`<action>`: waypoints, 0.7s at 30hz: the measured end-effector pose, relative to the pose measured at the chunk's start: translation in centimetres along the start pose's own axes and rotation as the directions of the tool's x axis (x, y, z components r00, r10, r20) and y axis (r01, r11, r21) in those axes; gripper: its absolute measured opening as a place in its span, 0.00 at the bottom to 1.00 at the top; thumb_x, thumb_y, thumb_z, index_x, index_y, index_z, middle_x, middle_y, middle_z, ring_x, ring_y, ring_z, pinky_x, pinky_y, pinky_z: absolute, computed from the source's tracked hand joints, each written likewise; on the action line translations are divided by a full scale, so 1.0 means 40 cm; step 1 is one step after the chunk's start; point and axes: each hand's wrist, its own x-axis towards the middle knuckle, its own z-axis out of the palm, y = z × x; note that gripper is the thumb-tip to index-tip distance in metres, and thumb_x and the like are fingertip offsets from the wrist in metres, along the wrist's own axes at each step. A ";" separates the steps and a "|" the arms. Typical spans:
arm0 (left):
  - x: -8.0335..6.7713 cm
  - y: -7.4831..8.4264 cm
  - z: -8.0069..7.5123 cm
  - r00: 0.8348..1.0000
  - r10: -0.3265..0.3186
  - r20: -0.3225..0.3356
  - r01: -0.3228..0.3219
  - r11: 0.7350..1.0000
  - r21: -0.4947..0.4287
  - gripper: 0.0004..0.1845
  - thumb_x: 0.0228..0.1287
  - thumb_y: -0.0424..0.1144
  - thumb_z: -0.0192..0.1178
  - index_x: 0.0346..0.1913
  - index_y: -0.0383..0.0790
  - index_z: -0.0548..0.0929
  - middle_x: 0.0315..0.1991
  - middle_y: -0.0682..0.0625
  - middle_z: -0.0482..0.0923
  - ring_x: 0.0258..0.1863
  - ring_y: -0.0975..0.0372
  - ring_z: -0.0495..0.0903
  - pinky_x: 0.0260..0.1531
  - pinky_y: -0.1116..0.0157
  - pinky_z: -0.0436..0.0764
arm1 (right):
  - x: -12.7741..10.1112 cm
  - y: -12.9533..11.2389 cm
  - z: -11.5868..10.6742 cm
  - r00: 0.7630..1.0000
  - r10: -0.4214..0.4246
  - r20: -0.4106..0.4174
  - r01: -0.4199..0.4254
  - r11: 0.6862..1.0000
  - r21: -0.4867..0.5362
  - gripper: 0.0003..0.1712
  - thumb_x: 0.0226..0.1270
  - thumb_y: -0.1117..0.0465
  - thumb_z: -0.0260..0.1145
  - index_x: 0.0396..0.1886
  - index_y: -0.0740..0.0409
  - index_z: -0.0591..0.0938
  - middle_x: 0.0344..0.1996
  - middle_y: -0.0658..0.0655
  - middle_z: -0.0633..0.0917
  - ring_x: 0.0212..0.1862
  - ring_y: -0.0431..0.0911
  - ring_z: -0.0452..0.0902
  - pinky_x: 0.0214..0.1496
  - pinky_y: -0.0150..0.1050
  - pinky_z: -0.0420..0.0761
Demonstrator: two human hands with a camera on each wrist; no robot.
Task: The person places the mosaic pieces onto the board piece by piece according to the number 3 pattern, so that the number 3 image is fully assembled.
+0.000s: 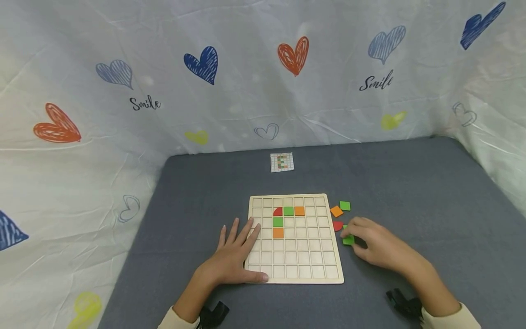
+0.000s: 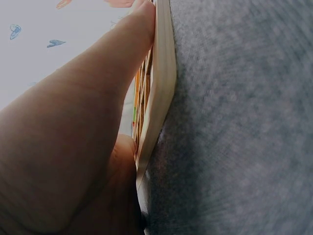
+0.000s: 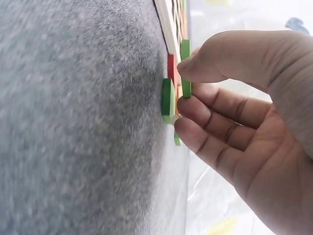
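A wooden grid board [image 1: 304,258] lies on the table, with red, green and orange tiles in several upper-left cells. My left hand [image 1: 232,260] rests on its left side, fingers spread, thumb at the front edge. Just right of the board, my right hand [image 1: 376,244] pinches a green tile [image 3: 186,81] between thumb and fingers, above the tabletop. Under it in the right wrist view lies a second green tile [image 3: 167,101]. Close to the fingertips is a red tile with a rounded side [image 1: 337,226]. An orange tile [image 1: 336,211] and another green tile [image 1: 345,206] lie farther back.
A small printed card [image 1: 282,162] with a coloured grid pattern lies toward the back of the grey table [image 1: 205,192]. A white curtain [image 1: 246,105] printed with hearts hangs behind and along the sides.
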 end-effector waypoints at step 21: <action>-0.002 0.006 -0.007 1.000 0.001 0.008 -0.001 1.000 0.001 0.60 0.39 0.79 0.47 0.72 0.51 0.39 0.71 0.51 0.32 0.67 0.47 0.28 0.57 0.40 0.34 | 0.051 -0.015 0.016 0.996 -0.093 0.013 0.093 0.995 0.037 0.13 0.49 0.68 0.67 0.35 0.49 0.81 0.37 0.43 0.76 0.41 0.37 0.70 0.40 0.36 0.73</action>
